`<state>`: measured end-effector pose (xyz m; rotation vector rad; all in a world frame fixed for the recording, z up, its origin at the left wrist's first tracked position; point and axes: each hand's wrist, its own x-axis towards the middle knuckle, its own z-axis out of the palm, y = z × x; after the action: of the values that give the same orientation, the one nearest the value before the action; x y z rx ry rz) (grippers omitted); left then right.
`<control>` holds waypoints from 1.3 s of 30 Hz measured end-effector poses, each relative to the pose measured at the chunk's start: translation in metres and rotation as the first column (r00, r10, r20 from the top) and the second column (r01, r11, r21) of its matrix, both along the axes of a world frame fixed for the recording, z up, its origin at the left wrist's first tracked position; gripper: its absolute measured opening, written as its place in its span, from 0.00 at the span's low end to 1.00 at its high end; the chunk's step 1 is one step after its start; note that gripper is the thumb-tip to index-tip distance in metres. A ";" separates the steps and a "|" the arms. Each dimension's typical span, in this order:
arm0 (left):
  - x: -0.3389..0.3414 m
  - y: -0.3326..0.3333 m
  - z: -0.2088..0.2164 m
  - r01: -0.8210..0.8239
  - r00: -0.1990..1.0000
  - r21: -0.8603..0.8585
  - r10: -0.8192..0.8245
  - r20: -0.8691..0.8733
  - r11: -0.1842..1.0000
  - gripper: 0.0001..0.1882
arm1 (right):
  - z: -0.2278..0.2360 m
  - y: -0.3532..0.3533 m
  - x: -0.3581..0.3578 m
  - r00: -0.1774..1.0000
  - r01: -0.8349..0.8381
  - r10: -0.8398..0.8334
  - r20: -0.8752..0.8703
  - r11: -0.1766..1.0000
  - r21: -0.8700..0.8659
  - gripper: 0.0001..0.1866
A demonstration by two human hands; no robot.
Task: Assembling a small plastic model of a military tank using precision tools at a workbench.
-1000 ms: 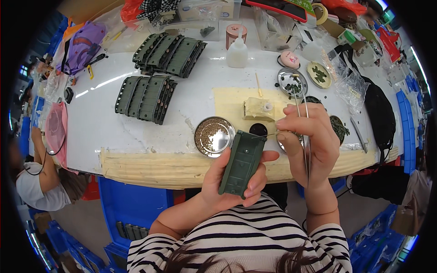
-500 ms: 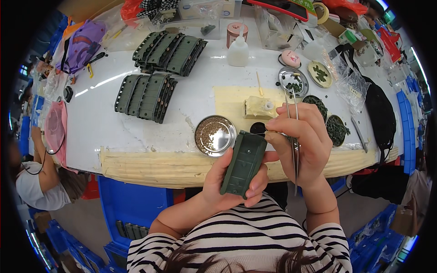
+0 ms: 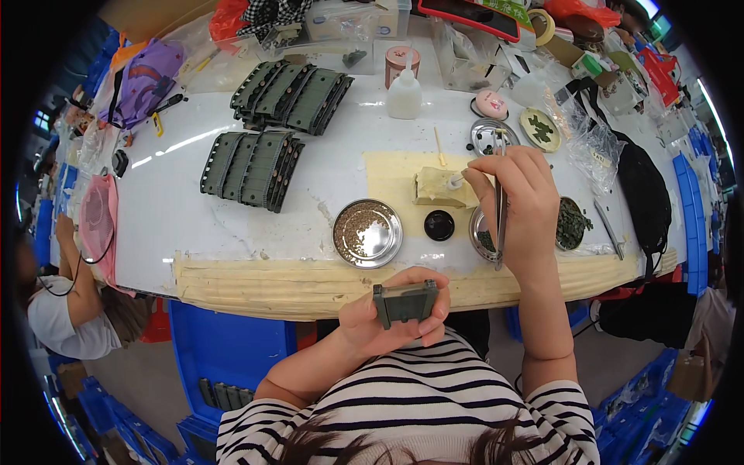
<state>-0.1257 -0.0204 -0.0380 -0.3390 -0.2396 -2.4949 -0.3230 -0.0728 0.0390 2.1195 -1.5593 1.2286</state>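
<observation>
My left hand [image 3: 372, 322] is closed around a dark green moulded plastic part [image 3: 408, 304], held above the table's front edge with its narrow end turned up. Over the table, my right hand [image 3: 527, 205] keeps metal tweezers [image 3: 501, 225] tucked among its fingers, tips pointing down. Its thumb and forefinger come together beside the white mouth of a small bottle wrapped in yellowish tape [image 3: 434, 188]. Whatever thin thing they pinch is too small to make out. A small round black pot [image 3: 439, 225] stands just in front of that bottle.
A metal dish of brown granules [image 3: 368, 232] stands left of the pot. Stacked green plastic parts [image 3: 252, 167] lie farther left. Dishes of small green pieces [image 3: 572, 223] stand at the right, one partly behind my hand. A white squeeze bottle [image 3: 404, 94] is at the back.
My right hand has moved up and away from the green part to the taped bottle, keeping the tweezers. My left hand has tipped the part so its end shows.
</observation>
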 end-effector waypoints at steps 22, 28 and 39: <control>0.005 0.003 -0.006 0.040 0.991 -0.108 -0.025 0.134 0.993 0.43 | 0.011 0.021 -0.002 1.000 -0.011 0.010 0.015 1.000 0.018 0.15; 0.005 0.002 0.006 0.008 0.969 -0.201 0.042 0.244 0.980 0.39 | 0.017 0.032 -0.025 0.990 -0.043 0.031 0.139 0.996 0.084 0.21; 0.001 0.002 0.017 0.004 0.971 -0.029 0.003 0.239 1.000 0.41 | 0.025 0.065 -0.086 0.977 0.098 -0.135 0.165 0.972 0.215 0.39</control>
<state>-0.1242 -0.0186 -0.0208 -0.0486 -0.3732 -2.5331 -0.4085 -0.0075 0.0644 2.0475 -1.9366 1.2981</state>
